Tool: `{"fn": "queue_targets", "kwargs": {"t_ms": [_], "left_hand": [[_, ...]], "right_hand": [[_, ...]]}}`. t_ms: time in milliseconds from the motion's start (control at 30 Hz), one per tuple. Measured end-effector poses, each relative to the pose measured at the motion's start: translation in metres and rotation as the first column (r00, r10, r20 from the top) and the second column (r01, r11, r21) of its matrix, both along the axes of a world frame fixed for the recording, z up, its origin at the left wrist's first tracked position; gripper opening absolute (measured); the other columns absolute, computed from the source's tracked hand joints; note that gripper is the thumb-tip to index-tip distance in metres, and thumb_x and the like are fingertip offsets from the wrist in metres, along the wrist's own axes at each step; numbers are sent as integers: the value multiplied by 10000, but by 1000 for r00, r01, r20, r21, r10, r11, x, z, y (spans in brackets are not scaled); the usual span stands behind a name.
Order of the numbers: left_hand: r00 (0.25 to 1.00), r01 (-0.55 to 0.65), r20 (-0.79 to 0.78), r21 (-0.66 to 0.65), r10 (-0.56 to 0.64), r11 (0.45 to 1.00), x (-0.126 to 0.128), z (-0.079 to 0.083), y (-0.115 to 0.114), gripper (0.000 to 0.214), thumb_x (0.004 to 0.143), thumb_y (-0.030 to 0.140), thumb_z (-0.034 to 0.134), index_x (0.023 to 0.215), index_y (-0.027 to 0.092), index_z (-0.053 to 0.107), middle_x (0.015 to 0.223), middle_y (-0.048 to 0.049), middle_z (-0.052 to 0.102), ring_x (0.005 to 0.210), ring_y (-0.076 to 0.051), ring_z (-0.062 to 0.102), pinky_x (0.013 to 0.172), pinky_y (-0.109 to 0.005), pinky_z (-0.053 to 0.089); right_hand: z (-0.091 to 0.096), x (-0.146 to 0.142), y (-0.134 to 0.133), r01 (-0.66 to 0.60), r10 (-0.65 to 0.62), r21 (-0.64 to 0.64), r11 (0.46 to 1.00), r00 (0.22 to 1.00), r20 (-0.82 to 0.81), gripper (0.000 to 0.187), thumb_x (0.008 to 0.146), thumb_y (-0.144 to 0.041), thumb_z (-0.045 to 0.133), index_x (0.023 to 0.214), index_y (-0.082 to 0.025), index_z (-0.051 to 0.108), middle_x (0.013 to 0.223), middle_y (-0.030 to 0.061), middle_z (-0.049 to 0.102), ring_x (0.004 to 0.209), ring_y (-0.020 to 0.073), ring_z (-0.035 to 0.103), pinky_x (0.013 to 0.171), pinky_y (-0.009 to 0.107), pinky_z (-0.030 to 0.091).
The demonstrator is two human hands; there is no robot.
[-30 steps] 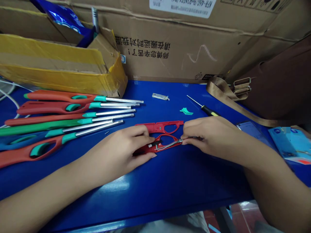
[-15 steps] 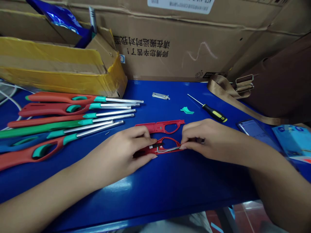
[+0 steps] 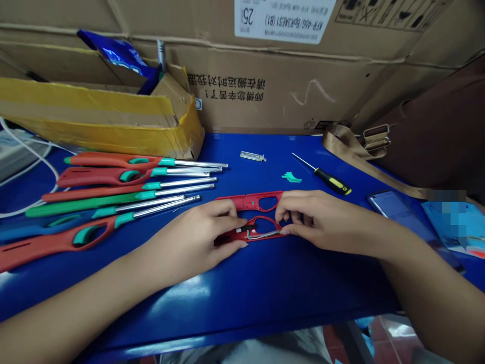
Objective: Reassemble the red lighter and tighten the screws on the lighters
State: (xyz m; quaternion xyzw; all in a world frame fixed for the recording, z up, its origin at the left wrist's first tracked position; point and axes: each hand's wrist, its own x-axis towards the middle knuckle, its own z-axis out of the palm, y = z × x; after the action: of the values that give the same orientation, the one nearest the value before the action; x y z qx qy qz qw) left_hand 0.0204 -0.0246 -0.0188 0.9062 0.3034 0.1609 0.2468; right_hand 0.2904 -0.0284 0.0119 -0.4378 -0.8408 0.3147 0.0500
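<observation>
On the blue table lies an opened red lighter shell half [image 3: 264,237], with wires and a small black-and-white part inside it. My left hand [image 3: 206,227] grips its left end between thumb and fingers. At its other end my right hand [image 3: 306,217] pinches the tip where the wires run out; the fingertips partly hide it. Just behind lies the other red shell half [image 3: 252,201], seen from its inner side. A teal trigger piece [image 3: 291,177] and a clear fuel tank [image 3: 252,156] rest farther back. Beside them is a black-and-yellow screwdriver [image 3: 333,182].
Several long-nosed lighters [image 3: 109,199] lie side by side at the left. Behind them stands a yellow-taped cardboard box [image 3: 113,134], before a large carton [image 3: 295,65]. On the right are a phone [image 3: 397,212], a blue packet [image 3: 450,227] and a bag strap [image 3: 379,169].
The camera view has tilted up slightly, showing more of the carton label. My right fingers have shifted a little at the shell's tip; my left hand keeps its grip.
</observation>
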Motion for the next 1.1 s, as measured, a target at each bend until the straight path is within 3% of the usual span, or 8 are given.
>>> {"fn": "queue_targets", "kwargs": {"t_ms": [100,500,600,700,867,1100], "left_hand": [[1000,-1,-11,12,1,1000,0,1,-1,221,928,245,648,1126,175,716,982,-43,619,823,-138,645,750,-254,528],[1000,-10,15,22,9,1000,1,1,0,227,923,224,649,1132,169,716,1001,-53,641,838,-148,663,750,-260,539],[1000,-16,12,20,16,1000,0,-1,0,224,926,230,642,1131,176,716,1003,-55,641,840,-152,663,759,-267,539],[999,-36,21,13,36,999,0,-2,-1,218,921,233,652,1122,181,719,985,-50,636,817,-148,656,745,-265,536],[998,-47,31,10,47,999,1,-2,0,184,908,234,673,1074,180,733,948,-40,628,788,-144,646,717,-260,527],[998,-56,-7,67,57,996,1,-1,1,194,923,230,653,1098,200,731,979,-46,636,842,-162,651,762,-288,539]], "right_hand": [[2,-2,-2,-40,40,19,999,999,-9,102,937,-153,560,982,-225,618,1009,5,622,835,134,545,710,264,394],[-1,-1,-3,-41,41,26,999,999,-11,93,933,-167,555,986,-221,609,968,11,616,777,131,526,677,263,395],[-1,2,2,30,-30,-5,1000,999,9,25,899,-199,596,884,-202,615,824,-3,601,684,121,503,614,251,388],[-4,1,4,133,-132,-70,989,991,8,107,887,-217,595,782,-200,586,675,-32,555,592,109,467,550,236,360],[-6,-4,5,203,-203,-125,971,979,11,131,879,-214,595,753,-203,558,611,-53,520,552,101,443,519,227,328],[-5,-4,7,-4,8,39,999,995,-101,137,921,-134,542,990,-202,639,818,-7,590,687,116,495,628,241,377]]}}
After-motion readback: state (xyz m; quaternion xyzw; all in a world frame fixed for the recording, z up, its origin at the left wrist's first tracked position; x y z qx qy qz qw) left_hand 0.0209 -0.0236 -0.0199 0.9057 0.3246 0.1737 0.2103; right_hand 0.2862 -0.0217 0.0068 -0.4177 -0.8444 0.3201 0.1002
